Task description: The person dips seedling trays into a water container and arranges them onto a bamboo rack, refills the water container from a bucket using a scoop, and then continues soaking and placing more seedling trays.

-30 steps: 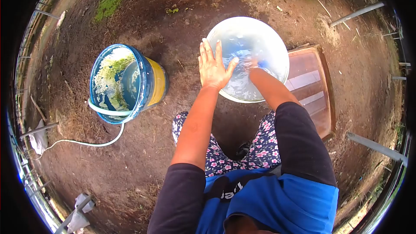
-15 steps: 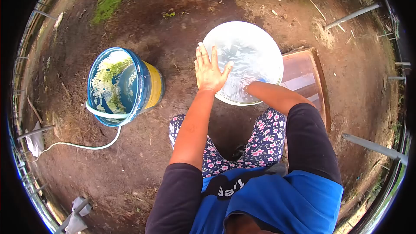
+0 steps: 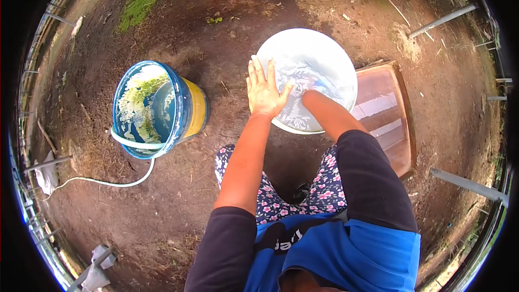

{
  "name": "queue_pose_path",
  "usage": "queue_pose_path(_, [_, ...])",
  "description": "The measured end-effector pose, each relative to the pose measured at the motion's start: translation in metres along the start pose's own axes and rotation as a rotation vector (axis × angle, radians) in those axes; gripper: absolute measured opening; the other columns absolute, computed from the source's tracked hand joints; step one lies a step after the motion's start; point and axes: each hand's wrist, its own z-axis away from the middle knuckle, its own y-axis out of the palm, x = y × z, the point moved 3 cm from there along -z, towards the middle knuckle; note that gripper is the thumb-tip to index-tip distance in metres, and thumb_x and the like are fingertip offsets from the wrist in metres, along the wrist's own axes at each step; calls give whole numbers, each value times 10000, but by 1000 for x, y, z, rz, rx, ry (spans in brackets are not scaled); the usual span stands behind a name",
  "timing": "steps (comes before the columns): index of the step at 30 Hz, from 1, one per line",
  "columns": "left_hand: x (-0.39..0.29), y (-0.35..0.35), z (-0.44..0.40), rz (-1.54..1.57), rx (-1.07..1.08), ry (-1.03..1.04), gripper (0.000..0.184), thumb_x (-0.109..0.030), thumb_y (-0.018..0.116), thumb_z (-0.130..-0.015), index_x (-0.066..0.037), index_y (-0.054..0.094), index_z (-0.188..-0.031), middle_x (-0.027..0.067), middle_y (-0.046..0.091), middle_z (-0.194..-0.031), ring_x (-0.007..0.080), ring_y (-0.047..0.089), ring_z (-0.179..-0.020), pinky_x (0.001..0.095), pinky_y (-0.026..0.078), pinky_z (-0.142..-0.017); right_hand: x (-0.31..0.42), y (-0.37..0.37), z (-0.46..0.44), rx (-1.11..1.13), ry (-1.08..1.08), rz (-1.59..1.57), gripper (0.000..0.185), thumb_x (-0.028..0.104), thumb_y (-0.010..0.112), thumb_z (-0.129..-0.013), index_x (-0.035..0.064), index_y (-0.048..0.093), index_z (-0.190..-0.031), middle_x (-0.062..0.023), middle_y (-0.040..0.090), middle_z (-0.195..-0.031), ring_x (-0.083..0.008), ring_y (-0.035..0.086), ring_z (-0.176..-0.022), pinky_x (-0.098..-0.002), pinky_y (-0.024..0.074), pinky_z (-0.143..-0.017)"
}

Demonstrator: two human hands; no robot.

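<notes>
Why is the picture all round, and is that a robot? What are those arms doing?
No robot here, just a person. All the pictures come from a camera on that person's head, looking down; its lens probably makes everything look round. The left hand lies open at the rim of a white tub. The right forearm dips into the tub's water, so the right hand is hard to see and I can't tell whether it holds anything. On the ground, a blue and yellow bucket stands to the left, with a pale hose running to it, and a flat brown thing lies to the right.
</notes>
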Motion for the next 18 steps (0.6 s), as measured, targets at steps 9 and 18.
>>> queue_pose_path(9, [-1,-7,2,20,10,-32,751,-591,376,-752,-97,218,-1294,228,27,-1347,349,68,-1251,459,171,-980,-35,32,15,55,-197,225,421,322,364,-824,170,384,-1216,-85,358,-1264,-238,336,-1164,-395,276,-941])
queue_pose_path(18, [-1,-10,3,68,30,-35,740,-576,370,-764,-94,201,-1299,230,33,-1346,350,53,-1252,455,168,-978,-2,-1,91,394,-250,349,392,305,355,-834,176,416,-1199,-88,375,-1253,-233,338,-1169,-378,271,-952])
